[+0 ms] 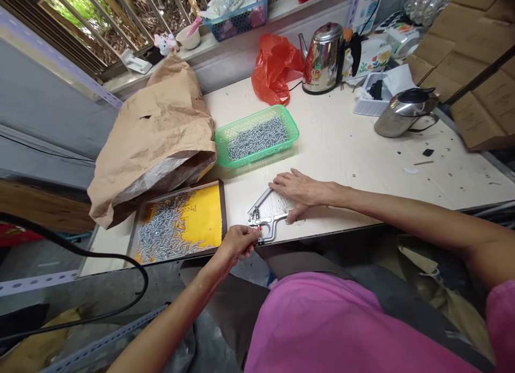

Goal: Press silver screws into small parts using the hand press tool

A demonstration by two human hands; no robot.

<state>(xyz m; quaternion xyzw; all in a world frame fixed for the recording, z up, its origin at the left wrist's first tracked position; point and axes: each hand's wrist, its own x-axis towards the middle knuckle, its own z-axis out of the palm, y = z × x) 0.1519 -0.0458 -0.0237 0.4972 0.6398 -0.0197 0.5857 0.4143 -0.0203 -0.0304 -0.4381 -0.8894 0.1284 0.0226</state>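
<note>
Silver spring-loaded pliers (266,220) lie at the table's front edge, handles spread apart and a coil spring between them. My right hand (301,193) spans the two handles, fingers over the end of the upper one and thumb against the lower one. At the jaw end, beside a small red part, my left hand (241,240) is closed in a pinch; what its fingertips hold is hidden. To its left, a shallow tray (221,212) with a yellow bottom carries many small metal pins (167,231). A green plastic basket (257,161) beyond the pliers contains more such small metal pieces (259,137).
A large brown paper sack (156,126) leans over the tray's back. Behind the basket are a red plastic bag (276,67) and a steel kettle (324,59). A steel jug (402,112), a white box (368,96) and cardboard (478,61) stand at right.
</note>
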